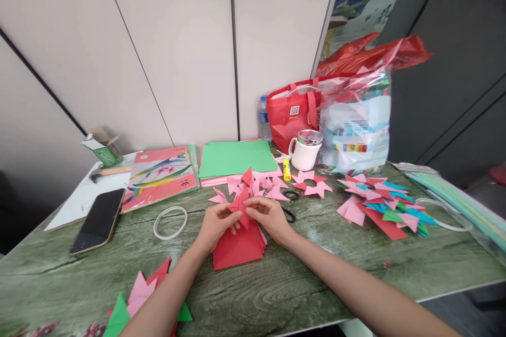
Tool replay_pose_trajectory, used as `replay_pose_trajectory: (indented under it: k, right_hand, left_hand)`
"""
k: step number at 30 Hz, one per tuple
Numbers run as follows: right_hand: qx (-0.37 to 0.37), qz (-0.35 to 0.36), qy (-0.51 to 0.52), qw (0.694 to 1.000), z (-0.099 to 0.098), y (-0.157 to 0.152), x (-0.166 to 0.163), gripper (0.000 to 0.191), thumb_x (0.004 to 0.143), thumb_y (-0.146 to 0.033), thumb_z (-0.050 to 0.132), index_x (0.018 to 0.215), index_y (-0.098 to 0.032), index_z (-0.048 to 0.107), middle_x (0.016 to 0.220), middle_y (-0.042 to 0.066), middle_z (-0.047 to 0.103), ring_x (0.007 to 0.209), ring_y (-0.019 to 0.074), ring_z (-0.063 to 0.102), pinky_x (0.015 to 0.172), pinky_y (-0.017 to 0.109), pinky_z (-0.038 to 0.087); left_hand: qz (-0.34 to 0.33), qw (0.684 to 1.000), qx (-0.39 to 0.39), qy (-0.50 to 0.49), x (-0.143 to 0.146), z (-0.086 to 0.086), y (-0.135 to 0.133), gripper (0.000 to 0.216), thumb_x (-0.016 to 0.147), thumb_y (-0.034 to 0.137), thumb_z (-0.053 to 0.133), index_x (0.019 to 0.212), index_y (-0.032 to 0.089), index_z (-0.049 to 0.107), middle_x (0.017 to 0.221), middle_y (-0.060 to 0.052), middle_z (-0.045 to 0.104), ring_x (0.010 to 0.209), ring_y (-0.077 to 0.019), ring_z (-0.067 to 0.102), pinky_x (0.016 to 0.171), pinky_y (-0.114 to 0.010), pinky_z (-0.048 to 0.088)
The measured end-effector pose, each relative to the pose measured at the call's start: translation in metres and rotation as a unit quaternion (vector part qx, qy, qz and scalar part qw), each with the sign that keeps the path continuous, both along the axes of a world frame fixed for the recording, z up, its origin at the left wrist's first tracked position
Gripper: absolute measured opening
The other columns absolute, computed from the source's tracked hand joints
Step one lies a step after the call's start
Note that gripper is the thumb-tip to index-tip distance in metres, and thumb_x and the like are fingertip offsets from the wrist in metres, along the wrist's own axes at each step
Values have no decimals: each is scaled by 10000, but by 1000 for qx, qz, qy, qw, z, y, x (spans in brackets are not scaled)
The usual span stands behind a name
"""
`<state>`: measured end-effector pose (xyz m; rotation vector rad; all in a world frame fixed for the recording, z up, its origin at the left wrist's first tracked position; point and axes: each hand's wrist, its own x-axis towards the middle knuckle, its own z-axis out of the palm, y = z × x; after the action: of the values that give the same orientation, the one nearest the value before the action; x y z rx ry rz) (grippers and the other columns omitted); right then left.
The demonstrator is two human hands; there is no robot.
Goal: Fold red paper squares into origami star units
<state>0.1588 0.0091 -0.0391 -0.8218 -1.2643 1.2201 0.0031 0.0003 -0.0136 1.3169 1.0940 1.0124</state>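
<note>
Between my two hands is a small folded piece of red paper [239, 202], creased to a point. My left hand [220, 222] pinches its left side with thumb and fingers. On the other side, my right hand [270, 215] grips the right edge the same way. Below the fingers lies a stack of red paper sheets [238, 251], with pink edges showing at its right. Just behind my hands are pink folded paper pieces [259, 183]. Black-handled scissors [290, 215] rest beside my right hand, partly hidden.
Green sheets [237, 158], a yellow glue stick [286, 169] and a white mug [305, 150] stand or lie at the back. A phone [97, 221] and white ring [170, 222] are left. Colourful folded paper [389, 202] is piled right. A red bag [290, 116] leans behind.
</note>
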Motion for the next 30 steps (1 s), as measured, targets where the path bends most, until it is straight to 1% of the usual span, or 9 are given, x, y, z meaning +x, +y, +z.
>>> replay_pose_trajectory:
  k: [3, 7, 9, 12, 14, 18, 23, 26, 30]
  right_hand:
    - [8, -2, -8, 1000, 0, 0, 0, 202, 627, -251, 718, 818, -192, 687, 734, 16, 651, 651, 137, 563, 620, 255, 460]
    - [16, -13, -23, 1000, -2, -1, 1, 201, 640, -251, 714, 834, -198, 703, 732, 20, 662, 640, 139, 562, 610, 256, 454]
    - [35, -29, -45, 998, -1, -2, 1, 185, 657, -256, 703, 833, -201, 711, 719, 21, 655, 635, 142, 559, 595, 254, 450]
    - [71, -50, -85, 993, 0, -3, 1, 164, 675, -270, 692, 823, -207, 720, 702, 25, 637, 633, 147, 550, 571, 250, 445]
    - [82, -54, -96, 991, 2, -4, 1, 162, 683, -282, 687, 826, -212, 721, 700, 27, 637, 639, 153, 553, 572, 254, 451]
    - [78, -52, -96, 991, 4, -5, 1, 174, 701, -291, 673, 853, -214, 711, 735, 36, 662, 664, 169, 577, 602, 275, 470]
    - [101, -48, -115, 987, 8, -7, 1, 167, 738, -295, 633, 865, -213, 703, 788, 50, 667, 720, 181, 588, 623, 281, 479]
    - [118, -42, -145, 981, 11, -9, 1, 184, 771, -262, 594, 919, -218, 694, 808, 54, 647, 747, 175, 577, 624, 269, 470]
    - [111, -33, -159, 980, 10, -9, 1, 262, 763, -236, 599, 1018, -218, 660, 845, 56, 623, 727, 162, 559, 607, 260, 468]
  left_hand:
    - [-18, 1000, -6, -4, 0, -1, 0, 210, 675, 307, 684, 737, 113, 629, 496, -5, 619, 409, -93, 533, 441, -190, 406]
    - [-18, 1000, -9, -3, 0, -2, 0, 219, 671, 309, 687, 745, 113, 624, 504, -9, 624, 419, -99, 540, 450, -199, 418]
    - [-14, 1000, -10, -1, 1, -2, 0, 243, 643, 305, 709, 766, 113, 623, 525, -13, 634, 444, -112, 560, 467, -211, 433]
    - [-1, 1000, -14, -5, 1, -3, -1, 256, 610, 304, 731, 742, 116, 619, 540, -16, 639, 476, -130, 583, 487, -227, 451]
    - [5, 1000, -15, -18, 1, -3, -1, 242, 612, 307, 729, 713, 116, 620, 537, -15, 637, 477, -127, 582, 492, -228, 455]
    - [13, 998, -19, -53, 0, -2, -1, 220, 614, 300, 733, 662, 113, 628, 519, -13, 636, 460, -107, 566, 501, -216, 454]
    - [4, 994, -43, -104, 0, -1, 0, 208, 591, 281, 751, 627, 111, 636, 506, -13, 632, 459, -103, 561, 503, -217, 457]
    - [3, 995, -39, -89, 0, 0, -1, 224, 556, 259, 773, 674, 111, 652, 529, -12, 647, 468, -106, 572, 510, -217, 463]
    - [12, 998, -13, -57, 1, 2, -2, 221, 555, 249, 772, 693, 118, 660, 535, -9, 656, 463, -110, 576, 496, -212, 459]
